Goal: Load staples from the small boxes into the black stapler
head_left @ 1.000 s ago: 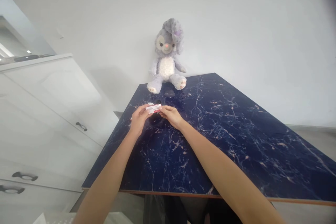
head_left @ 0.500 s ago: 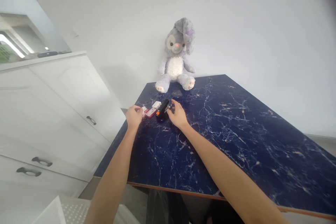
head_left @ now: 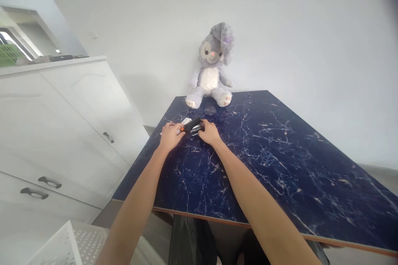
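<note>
A black stapler (head_left: 193, 125) with an orange tip lies on its side or tilted between my two hands, low over the table; I cannot tell if it touches the top. My left hand (head_left: 170, 136) is closed, its fingertips at the orange end. At the other end, my right hand (head_left: 210, 133) grips it between thumb and fingers. Bright metal shows along the stapler's near side. Just behind it is a small white box (head_left: 186, 121), partly covered. My left hand hides most of the small red-and-white boxes beside it.
The dark blue marbled table (head_left: 264, 165) spreads out to the right. At its far edge a grey plush rabbit (head_left: 209, 74) sits against the wall. White cabinets (head_left: 74, 132) stand on the left, and a white perforated basket (head_left: 74, 244) is at the lower left.
My left hand has moved right, from the red-and-white boxes to the orange end of the stapler. The stapler has turned to lie flatter across. My right hand stays at its right end.
</note>
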Motion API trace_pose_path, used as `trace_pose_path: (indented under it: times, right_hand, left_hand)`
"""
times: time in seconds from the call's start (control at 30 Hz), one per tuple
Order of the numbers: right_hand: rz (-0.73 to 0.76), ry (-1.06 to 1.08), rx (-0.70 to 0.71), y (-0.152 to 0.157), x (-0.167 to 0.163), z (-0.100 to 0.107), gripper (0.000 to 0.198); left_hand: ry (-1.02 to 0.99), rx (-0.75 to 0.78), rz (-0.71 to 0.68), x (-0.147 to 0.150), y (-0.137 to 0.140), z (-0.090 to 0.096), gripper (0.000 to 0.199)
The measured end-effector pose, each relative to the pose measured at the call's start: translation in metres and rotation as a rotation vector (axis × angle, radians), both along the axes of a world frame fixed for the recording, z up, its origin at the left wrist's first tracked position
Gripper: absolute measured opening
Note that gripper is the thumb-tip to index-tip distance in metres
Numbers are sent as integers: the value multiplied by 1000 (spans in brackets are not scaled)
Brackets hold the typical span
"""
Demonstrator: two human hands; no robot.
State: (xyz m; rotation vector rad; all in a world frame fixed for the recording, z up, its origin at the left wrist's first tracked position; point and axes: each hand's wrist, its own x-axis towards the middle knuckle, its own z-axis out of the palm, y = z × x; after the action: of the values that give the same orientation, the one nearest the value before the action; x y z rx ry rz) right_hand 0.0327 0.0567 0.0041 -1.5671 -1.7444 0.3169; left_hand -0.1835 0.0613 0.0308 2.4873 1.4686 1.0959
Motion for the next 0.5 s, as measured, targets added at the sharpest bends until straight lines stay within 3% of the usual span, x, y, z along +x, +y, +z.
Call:
trace_pose_path:
  times: [0.23,0.37,0.5]
  right_hand:
    - [236,-292,19,-8,-4,-3,70]
    - [148,-321,74,-12,-7,-1,71]
    - [3,-237,90,-11,-2,-2,60]
  left_hand:
    - [50,-48,164,-19,7,-2,30]
    - [89,23,215,-5,-2,0,32]
    - [77,103,260,5,-6,4,30]
